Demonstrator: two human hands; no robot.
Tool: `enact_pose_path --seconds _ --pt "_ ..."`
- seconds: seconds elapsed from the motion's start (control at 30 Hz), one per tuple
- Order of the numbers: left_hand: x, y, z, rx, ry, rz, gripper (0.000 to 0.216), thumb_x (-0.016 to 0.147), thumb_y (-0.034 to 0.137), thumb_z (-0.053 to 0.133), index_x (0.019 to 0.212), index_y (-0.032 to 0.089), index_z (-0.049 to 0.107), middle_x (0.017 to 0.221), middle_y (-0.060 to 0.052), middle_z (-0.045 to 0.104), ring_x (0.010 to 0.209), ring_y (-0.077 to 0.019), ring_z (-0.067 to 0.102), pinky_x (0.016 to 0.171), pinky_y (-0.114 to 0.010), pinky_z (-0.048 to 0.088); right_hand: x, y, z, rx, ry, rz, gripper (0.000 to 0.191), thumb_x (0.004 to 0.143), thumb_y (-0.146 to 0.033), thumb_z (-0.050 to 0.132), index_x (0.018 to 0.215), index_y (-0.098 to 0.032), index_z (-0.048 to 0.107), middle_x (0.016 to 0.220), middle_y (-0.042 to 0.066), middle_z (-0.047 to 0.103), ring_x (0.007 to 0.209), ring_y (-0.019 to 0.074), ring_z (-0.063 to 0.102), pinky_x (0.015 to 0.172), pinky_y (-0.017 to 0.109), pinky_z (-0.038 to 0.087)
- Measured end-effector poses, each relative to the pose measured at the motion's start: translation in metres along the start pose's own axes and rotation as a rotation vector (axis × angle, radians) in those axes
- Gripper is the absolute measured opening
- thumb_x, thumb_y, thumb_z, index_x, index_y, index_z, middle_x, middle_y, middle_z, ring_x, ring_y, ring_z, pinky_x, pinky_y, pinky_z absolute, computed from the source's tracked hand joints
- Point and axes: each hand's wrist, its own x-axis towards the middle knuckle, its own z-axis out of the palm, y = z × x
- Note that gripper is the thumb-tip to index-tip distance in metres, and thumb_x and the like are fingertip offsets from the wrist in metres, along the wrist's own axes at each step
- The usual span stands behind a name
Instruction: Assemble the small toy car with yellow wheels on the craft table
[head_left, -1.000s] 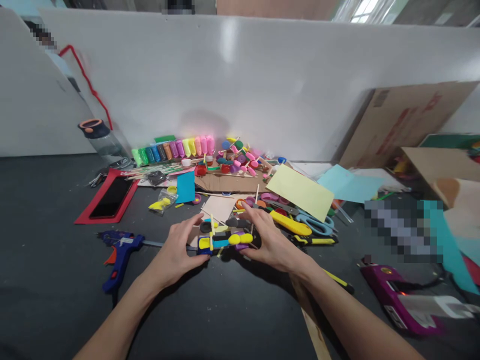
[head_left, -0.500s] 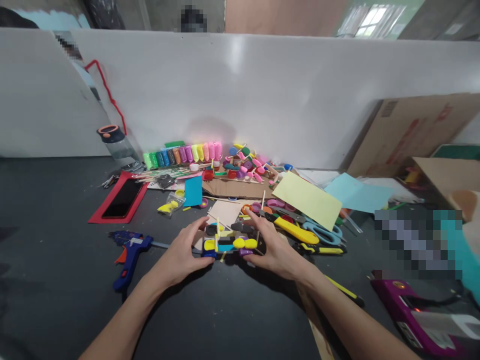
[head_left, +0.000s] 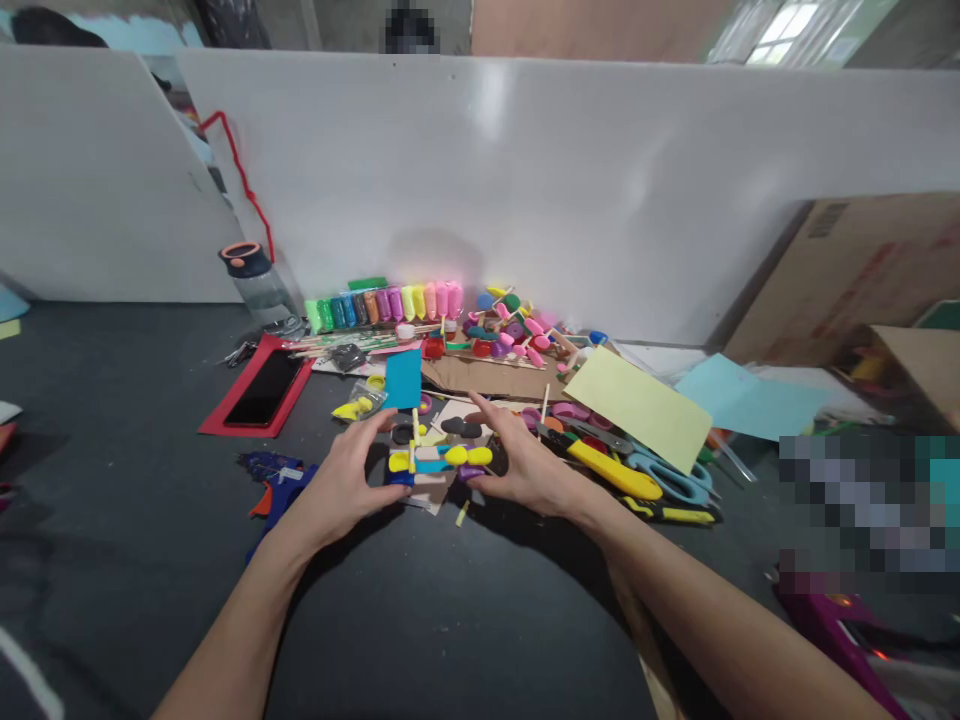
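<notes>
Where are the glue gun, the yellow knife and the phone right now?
Glue gun [head_left: 279, 487]: head view, on its blue body left of the left wrist.
Yellow knife [head_left: 615, 470]: head view, on the middle of its handle.
Phone [head_left: 260, 388]: head view, on the dark screen inside the red case.

Dim, wide-angle warp, wall glare

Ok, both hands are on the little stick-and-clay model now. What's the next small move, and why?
Probably lift it a little and draw it toward you. The left hand and right hand grip the model at its two ends, but it sits on card scraps close to the yellow knife, with a loose stick just in front.
</notes>
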Motion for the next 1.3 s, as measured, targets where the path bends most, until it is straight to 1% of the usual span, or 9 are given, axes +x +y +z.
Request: enact_pose_path --seconds 0.2,0.4,0.53,0.7,0.87,0.93,1.03,1.13,1.3 --pt "0.001 -0.019 -0.011 0.172 0.033 -0.054 0.086 0.075 0.039 0.071 0.150 0.025 0.031 0.142 -0.014 0.052 0.129 -0.0365 0.047 0.105 -0.051 0.037 0.034 0.001 0.019 0.024 -0.052 -0.094 0.099 0.077 -0.031 0.072 0.156 -0.022 0.012 0.142 0.016 0.048 0.129 0.0316 0.047 0.106 0.050 0.039" --pt "0.001 -0.032 -0.026 0.262 0.047 -0.126 0.089 0.076 0.043 0.070 0.152 0.024 0.027 0.143 -0.014 0.049 0.130 -0.0373 0.045 0.105 -0.047 0.036 0.063 -0.001 0.034 0.036 -0.089 -0.129 0.102 0.074 -0.031 0.074 0.155 -0.019 0.014 0.137 0.017 0.051 0.122 0.0294 0.051 0.104 0.047 0.041" --pt "0.002 -0.036 -0.032 0.331 0.072 -0.150 0.091 0.075 0.037 0.071 0.152 0.017 0.026 0.138 -0.017 0.053 0.130 -0.0374 0.046 0.102 -0.046 0.036 0.073 -0.004 0.042 0.021 -0.106 -0.122 0.102 0.073 -0.033 0.075 0.155 -0.016 0.017 0.131 0.018 0.054 0.118 0.0295 0.052 0.101 0.047 0.043" --pt "0.006 -0.044 -0.031 0.363 0.088 -0.147 0.090 0.075 0.036 0.069 0.152 0.019 0.024 0.136 -0.016 0.057 0.130 -0.0375 0.046 0.102 -0.047 0.035 0.083 -0.005 0.052 0.004 -0.093 -0.115 0.100 0.073 -0.032 0.073 0.155 -0.015 0.018 0.132 0.019 0.052 0.120 0.0304 0.050 0.102 0.047 0.041" --pt "0.001 -0.044 -0.039 0.285 0.058 -0.179 0.098 0.071 0.038 0.073 0.153 0.020 0.022 0.146 -0.016 0.049 0.137 -0.0363 0.040 0.108 -0.049 0.031 0.082 -0.002 0.054 0.001 -0.076 -0.111 0.100 0.072 -0.035 0.073 0.154 -0.017 0.019 0.134 0.018 0.052 0.122 0.0310 0.048 0.103 0.048 0.040" --pt "-0.004 -0.043 -0.048 0.166 0.051 -0.163 0.093 0.075 0.044 0.069 0.153 0.024 0.023 0.149 -0.012 0.047 0.139 -0.0324 0.039 0.110 -0.047 0.032 0.079 0.000 0.051 0.001 -0.070 -0.108 0.100 0.072 -0.037 0.074 0.154 -0.017 0.020 0.134 0.017 0.052 0.122 0.0308 0.047 0.103 0.047 0.039" --pt "-0.004 -0.039 -0.061 0.083 0.144 -0.187 0.064 0.090 0.043 0.048 0.148 0.023 0.030 0.147 -0.009 0.050 0.136 -0.0233 0.045 0.105 -0.037 0.041 0.071 0.003 0.045 0.001 -0.059 -0.105 0.101 0.072 -0.040 0.075 0.154 -0.018 0.021 0.134 0.016 0.053 0.122 0.0307 0.047 0.103 0.047 0.039" --pt "0.012 -0.034 -0.066 0.258 0.235 -0.294 0.050 0.095 0.035 0.039 0.141 0.015 0.038 0.139 -0.013 0.058 0.127 -0.0225 0.054 0.101 -0.035 0.045 0.064 0.005 0.042 0.001 -0.049 -0.109 0.099 0.072 -0.037 0.075 0.154 -0.020 0.022 0.135 0.014 0.054 0.119 0.0306 0.048 0.102 0.048 0.039" --pt "0.064 -0.030 -0.054 0.453 0.107 -0.368 0.047 0.086 0.041 0.063 0.124 0.013 0.058 0.122 -0.018 0.067 0.117 -0.0338 0.061 0.098 -0.044 0.046 0.059 0.002 0.042 -0.004 -0.033 -0.089 0.096 0.073 -0.035 0.074 0.153 -0.021 0.023 0.137 0.014 0.053 0.121 0.0309 0.047 0.100 0.047 0.040"
